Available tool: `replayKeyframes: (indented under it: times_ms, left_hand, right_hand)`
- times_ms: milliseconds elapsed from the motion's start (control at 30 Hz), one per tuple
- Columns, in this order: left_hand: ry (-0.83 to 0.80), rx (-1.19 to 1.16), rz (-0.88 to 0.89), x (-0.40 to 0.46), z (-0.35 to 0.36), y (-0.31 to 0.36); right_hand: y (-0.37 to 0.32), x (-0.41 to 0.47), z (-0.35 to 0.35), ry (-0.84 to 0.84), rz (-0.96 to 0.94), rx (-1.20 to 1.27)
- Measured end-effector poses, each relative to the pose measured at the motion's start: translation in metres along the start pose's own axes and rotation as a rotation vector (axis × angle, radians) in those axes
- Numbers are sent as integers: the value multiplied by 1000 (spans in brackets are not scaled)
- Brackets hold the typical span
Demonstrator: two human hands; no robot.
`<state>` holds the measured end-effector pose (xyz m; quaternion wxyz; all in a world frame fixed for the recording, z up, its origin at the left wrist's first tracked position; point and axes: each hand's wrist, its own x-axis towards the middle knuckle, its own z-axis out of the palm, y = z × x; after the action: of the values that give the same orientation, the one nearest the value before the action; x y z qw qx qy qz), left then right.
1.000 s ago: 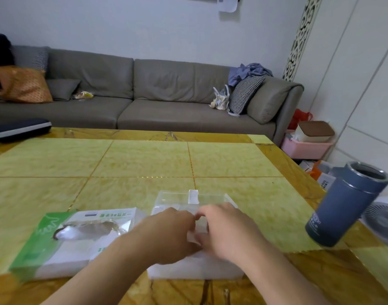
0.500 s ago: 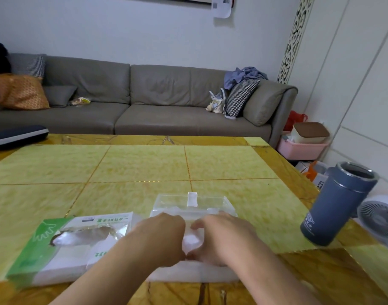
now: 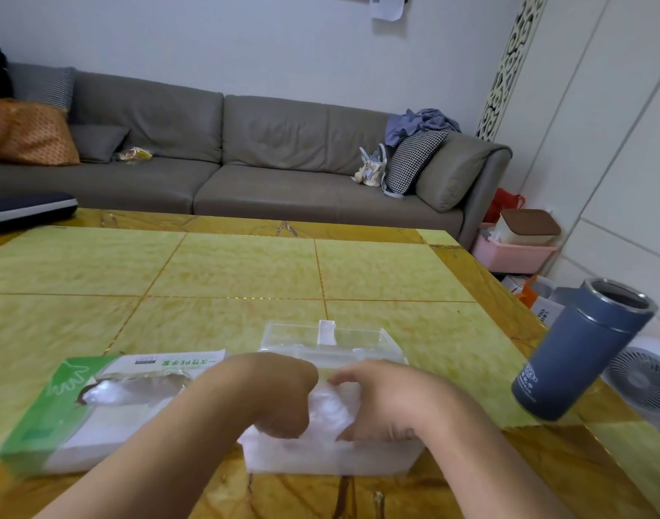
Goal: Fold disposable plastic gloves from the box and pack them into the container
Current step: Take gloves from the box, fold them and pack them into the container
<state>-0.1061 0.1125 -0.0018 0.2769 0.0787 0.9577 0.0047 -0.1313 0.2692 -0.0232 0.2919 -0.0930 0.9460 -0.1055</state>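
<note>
Two hands met over the clear plastic container (image 3: pixel 332 457) at the near edge of the bench (image 3: pixel 246 271): the left hand (image 3: pixel 279 393) and the right hand (image 3: pixel 388 404) each had their grip curled and pinching a folded plastic glove (image 3: pixel 330 408), a crumpled translucent bundle held between them at the container's mouth, just above the pale gloves already inside. The bundle's own direction could not be read through the knuckles. The container's long axis ran left to right across the view, its hinged clear lid (image 3: pixel 328 342) thrown open on the far side, latch tab uppermost. Just to its left, nearly touching, lay the green and white glove box (image 3: pixel 96 406), flat, long axis likewise left to right, its torn oval opening facing up with film showing in it. A blue-grey tumbler (image 3: pixel 583 350) stood well apart near the bench's right edge. Compared with a second before, the hands had sunk lower and drawn closer to the body, from above the container's far half down into its near half, and the glove had gone from hidden between the fingers to showing plainly between the two hands; container and glove box lay as they had.
</note>
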Motion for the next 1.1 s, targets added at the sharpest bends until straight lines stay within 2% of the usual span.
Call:
replayKeyframes:
  times_ms: [267, 367, 533, 733, 800, 900, 1000, 1100]
  left_hand:
    - [-12, 187, -12, 1, -6, 26]
    - [-21, 159, 11, 2, -6, 27]
    - [6, -17, 14, 2, 4, 9]
    - [47, 44, 65, -24, -2, 18]
    - [141, 29, 41, -27, 1, 19]
    - [368, -45, 41, -37, 4, 16]
    - [590, -217, 62, -44, 6, -4]
    - [751, -343, -7, -46, 13, -53]
  right_hand:
    - [-17, 9, 1, -9, 26, -148]
    - [-16, 9, 3, 13, 22, -113]
    - [-8, 10, 9, 32, 30, 25]
    - [-4, 7, 15, 141, -74, -51]
    - [-6, 3, 15, 211, -63, -186]
    - [-12, -3, 8, 418, -23, -263]
    - [-21, -5, 3, 629, -27, -207]
    - [-34, -4, 6, 809, -145, -41]
